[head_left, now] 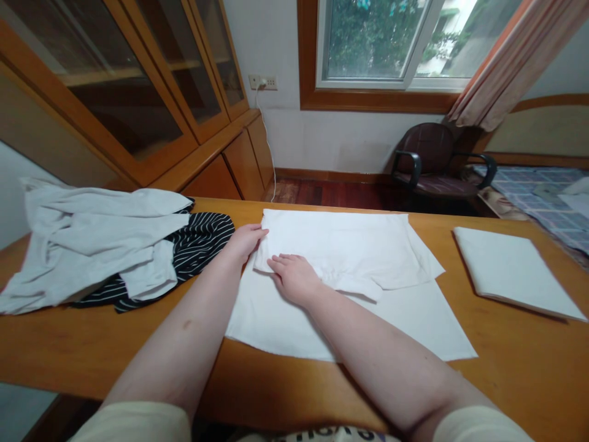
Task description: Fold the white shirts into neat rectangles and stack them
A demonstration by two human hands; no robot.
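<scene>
A wooden table [506, 368] fills the lower view, seen from above by a person standing at its 6 o'clock edge. At the centre lies a white garment [350, 245], spread flat, its upper part folded down over the lower part, with a short sleeve poking out towards 4 o'clock. At 9 o'clock sits a loose heap of white clothes [92, 239], resting on a black garment with thin white stripes [202, 239] that reaches almost to the central garment. At 3 o'clock, well apart, is a neatly folded white cloth [510, 270]. Beyond the table at 1 o'clock stands a dark armchair [427, 159] under a window. The left hand [245, 241] rests at the 9 o'clock edge of the folded layer, fingertips touching it; whether it pinches the cloth cannot be told. The right hand [294, 279], just beside it, lies palm down and released, fingers stretched flat on the fold's lower left corner.
</scene>
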